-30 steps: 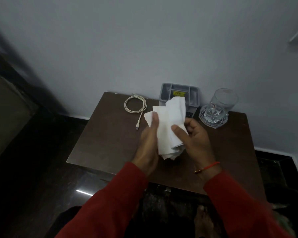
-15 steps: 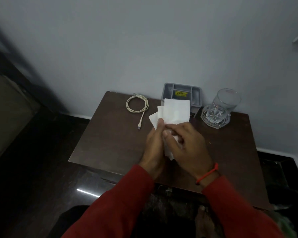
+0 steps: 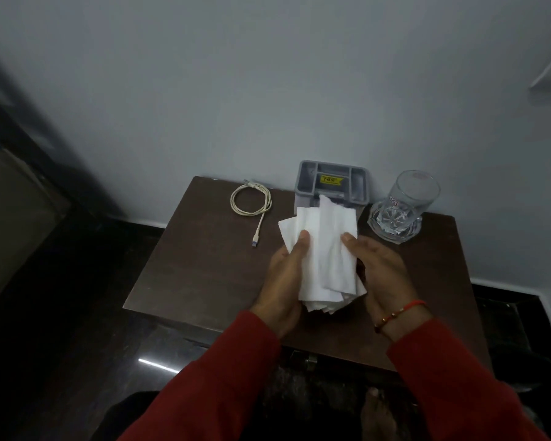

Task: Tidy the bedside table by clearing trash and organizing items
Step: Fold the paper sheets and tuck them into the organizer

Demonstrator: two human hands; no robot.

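Note:
A stack of white paper napkins (image 3: pixel 326 253) is held above the middle of the dark brown bedside table (image 3: pixel 198 268). My left hand (image 3: pixel 285 281) grips its left edge, thumb on top. My right hand (image 3: pixel 382 272) presses against its right edge, thumb on the paper. The napkins are loosely aligned, with corners sticking out at the upper left and bottom. A coiled white charging cable (image 3: pixel 252 203) lies on the table's back left. A grey compartment organizer tray (image 3: pixel 333 183) stands against the wall, its front partly hidden by the napkins.
A clear glass tumbler (image 3: pixel 401 206) stands at the table's back right, close to my right hand. The pale wall (image 3: pixel 268 90) runs right behind the table. Dark glossy floor (image 3: pixel 77 345) lies to the left and in front.
My right hand has slid off the top of the napkins to their right edge. The stack is now spread flatter and longer between both hands.

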